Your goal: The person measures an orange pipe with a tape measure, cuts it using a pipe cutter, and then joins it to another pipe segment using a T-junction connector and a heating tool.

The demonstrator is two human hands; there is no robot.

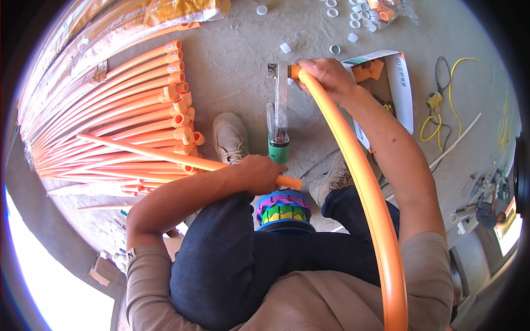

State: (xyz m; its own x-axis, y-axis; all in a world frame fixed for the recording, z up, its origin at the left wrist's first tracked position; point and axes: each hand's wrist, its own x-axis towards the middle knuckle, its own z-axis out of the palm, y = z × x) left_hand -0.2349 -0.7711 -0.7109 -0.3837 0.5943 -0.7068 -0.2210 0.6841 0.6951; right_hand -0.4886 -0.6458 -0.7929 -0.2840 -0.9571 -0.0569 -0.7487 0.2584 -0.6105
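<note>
My right hand (328, 78) grips an orange pipe (359, 182) near its upper end, where an orange piece meets the metal die on an upright steel heating tool (280, 99) with a green body (278, 150). The long pipe bows down past my right arm and out of the lower edge. My left hand (265, 172) is closed around a second orange pipe (143, 147) that lies slanting over the pile at left, its short end (289, 182) poking out right of my fingers. The hand partly hides the green body. Below it is a round multicoloured object (282, 212).
Many orange pipes (105, 105) with fittings lie at left beside long plastic-wrapped bundles (83, 27). An open white box (398, 94) of orange fittings is at right, with yellow cables (441, 127) beyond. Small white rings (331, 12) lie at the top. My shoes (229, 135) flank the tool.
</note>
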